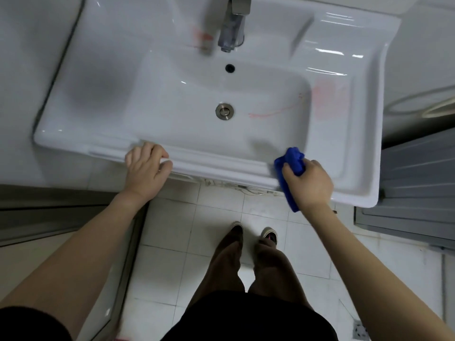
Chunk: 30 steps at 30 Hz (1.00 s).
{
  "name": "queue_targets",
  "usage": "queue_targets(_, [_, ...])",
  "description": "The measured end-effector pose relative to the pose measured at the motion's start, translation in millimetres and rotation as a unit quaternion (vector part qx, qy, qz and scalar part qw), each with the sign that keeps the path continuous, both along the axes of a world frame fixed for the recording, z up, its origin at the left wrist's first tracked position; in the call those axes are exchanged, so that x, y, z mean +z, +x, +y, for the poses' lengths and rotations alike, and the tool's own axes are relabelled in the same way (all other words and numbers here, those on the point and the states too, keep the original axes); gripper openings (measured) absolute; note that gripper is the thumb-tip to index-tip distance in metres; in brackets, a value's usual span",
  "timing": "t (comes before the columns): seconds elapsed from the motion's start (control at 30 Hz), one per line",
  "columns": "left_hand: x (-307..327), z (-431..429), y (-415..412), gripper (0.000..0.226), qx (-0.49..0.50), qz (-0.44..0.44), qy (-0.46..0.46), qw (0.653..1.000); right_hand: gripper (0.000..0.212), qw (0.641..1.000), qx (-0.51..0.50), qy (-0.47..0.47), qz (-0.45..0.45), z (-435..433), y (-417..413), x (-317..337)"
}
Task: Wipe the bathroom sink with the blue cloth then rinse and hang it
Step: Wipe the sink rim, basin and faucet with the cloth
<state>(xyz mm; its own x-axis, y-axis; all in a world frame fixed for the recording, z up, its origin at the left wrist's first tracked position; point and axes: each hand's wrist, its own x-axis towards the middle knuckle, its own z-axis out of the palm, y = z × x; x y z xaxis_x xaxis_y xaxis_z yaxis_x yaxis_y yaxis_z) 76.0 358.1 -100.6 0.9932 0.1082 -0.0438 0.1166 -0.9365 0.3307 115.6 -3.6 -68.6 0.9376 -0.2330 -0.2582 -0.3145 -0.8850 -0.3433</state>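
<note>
At the front right corner of the sink [98, 94], the blue cloth [293, 159] is held bunched against the rim, with one end draped down over the front edge. It is clasped by the right hand [307, 183], whose grip is closed round the wad, fingers and thumb curled about it. Wiping is judged to be at an early stage. A pink smear [327, 97] is seen on the right ledge, a thin pink streak [270, 112] is drawn across the basin towards the drain [224, 111], and a further pink mark [203, 35] is seen beside the faucet [232, 33]. None of these is touched by the cloth, which is kept well apart from them at the near rim. No water is seen running from the faucet, so rinsing is taken as not yet begun. Hanging is likewise left to do, and no hook or rail is shown. Below the faucet, the overflow hole [229, 68] is seen in the back wall of the basin.

Further left, the front rim is gripped by the left hand [145, 166], its fingers curled over the edge, apparently for support. Beneath the sink, pale floor tiles [184, 242] and the person's shoes [236, 228] are seen, with a floor drain [359, 328] at the lower right. No brand, label or writing can be read anywhere.
</note>
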Motion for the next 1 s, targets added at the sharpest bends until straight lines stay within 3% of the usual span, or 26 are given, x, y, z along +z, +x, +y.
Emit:
queue_targets(0.2, [-1.4,-0.6,-0.3,0.024,0.006,0.004,-0.003,1.0,0.033,0.991,0.111,0.074,0.001,106.9,7.0,-3.4])
queue_targets(0.3, [0.8,-1.5,-0.5,0.022,0.004,0.013,-0.011,1.0,0.034,0.991,0.114,0.072,-0.004,78.8,5.0,-2.1])
queue_targets(0.53, [1.7,-4.6,-0.9,0.024,0.01,0.013,-0.004,1.0,0.03,1.0,0.008,-0.019,0.023,-60.4,0.7,5.0])
queue_targets(0.83, [8.2,-4.4,0.8,0.036,0.004,0.052,0.012,0.999,0.032,0.995,0.092,0.043,0.019,50.0,10.6,-4.0])
queue_targets(0.93, [25.7,-13.5,17.7,0.023,0.006,0.114,0.05,0.992,0.034,0.995,0.088,0.049,0.012,50.2,9.5,-5.5])
queue_targets(1.0, [37.8,-40.4,25.8,0.022,0.009,0.091,0.046,0.995,0.035,0.995,0.09,0.051,0.007,49.9,9.5,-4.6])
